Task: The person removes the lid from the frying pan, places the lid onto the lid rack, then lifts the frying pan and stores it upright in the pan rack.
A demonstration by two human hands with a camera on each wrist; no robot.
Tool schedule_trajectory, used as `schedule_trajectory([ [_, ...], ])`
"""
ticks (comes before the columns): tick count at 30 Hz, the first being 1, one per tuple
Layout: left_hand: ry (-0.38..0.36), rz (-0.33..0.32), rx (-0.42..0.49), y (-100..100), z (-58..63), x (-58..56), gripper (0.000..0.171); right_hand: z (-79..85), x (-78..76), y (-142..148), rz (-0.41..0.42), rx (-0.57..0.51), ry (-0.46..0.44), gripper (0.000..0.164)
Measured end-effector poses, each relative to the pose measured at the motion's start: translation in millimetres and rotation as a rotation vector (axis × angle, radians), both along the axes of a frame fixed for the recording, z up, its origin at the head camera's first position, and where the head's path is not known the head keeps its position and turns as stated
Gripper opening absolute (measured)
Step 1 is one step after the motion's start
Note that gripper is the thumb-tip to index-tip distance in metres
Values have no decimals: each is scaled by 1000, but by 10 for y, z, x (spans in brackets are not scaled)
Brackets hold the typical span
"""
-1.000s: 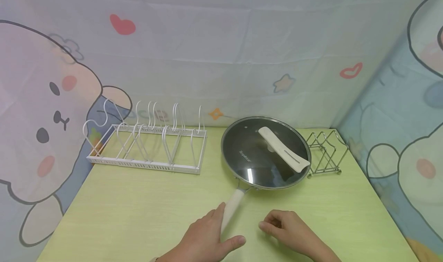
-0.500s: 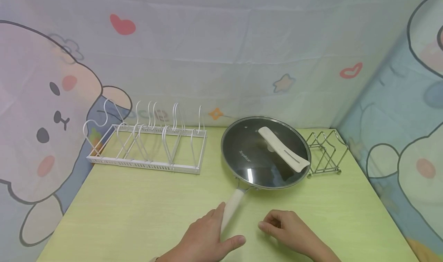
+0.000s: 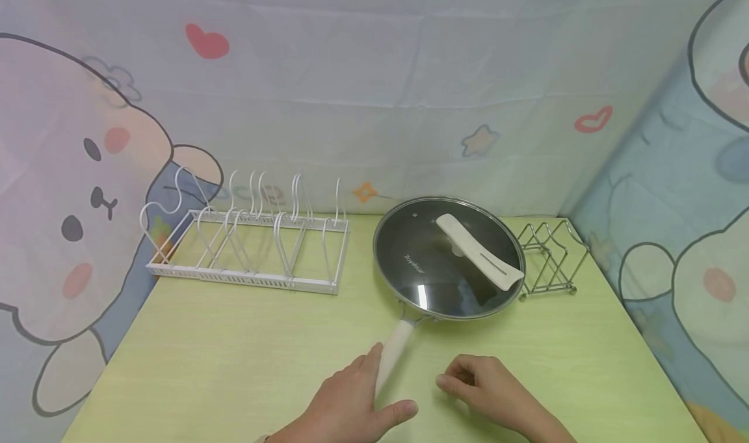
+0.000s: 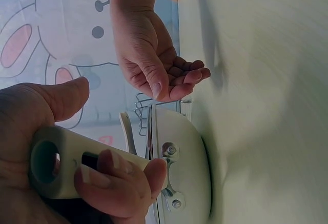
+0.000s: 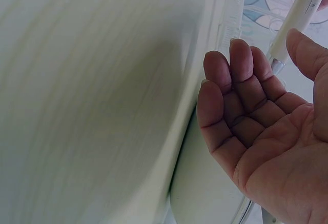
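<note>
A frying pan (image 4: 187, 167) with a pale body stands on the table, covered by a dark glass lid (image 3: 404, 241). Across the lid lies a cream, slotted, spatula-shaped piece (image 3: 480, 251). The pan's cream handle (image 3: 393, 355) points towards me. My left hand (image 3: 348, 401) holds it near its end; in the left wrist view the fingers curl round it from below while the thumb stands off. To the right of the handle, my right hand (image 3: 482, 391) hovers above the table with loosely curled fingers and nothing in them.
A white wire rack (image 3: 246, 277) with upright loops stands at the back left of the pale green table (image 3: 222, 358). A small metal wire rack (image 3: 550, 290) is close behind the pan's right side. A printed cloth (image 3: 328, 72) hangs at the back and sides.
</note>
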State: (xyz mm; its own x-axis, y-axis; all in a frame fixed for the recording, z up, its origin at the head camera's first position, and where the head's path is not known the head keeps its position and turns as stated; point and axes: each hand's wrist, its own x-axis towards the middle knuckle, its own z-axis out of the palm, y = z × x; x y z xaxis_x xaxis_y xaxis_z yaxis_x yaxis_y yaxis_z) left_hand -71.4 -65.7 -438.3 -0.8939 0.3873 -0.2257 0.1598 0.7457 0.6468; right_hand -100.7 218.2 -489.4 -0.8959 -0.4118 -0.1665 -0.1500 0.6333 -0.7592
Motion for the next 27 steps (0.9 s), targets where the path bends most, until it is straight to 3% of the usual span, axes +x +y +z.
schedule_trajectory([
  [9,-29,-27,48,-2,-11,-5,106,-10,3,-10,-6,3,-2,30],
  [27,-7,15,92,21,-50,33,107,-32,-24,-103,-2,20,43,27],
])
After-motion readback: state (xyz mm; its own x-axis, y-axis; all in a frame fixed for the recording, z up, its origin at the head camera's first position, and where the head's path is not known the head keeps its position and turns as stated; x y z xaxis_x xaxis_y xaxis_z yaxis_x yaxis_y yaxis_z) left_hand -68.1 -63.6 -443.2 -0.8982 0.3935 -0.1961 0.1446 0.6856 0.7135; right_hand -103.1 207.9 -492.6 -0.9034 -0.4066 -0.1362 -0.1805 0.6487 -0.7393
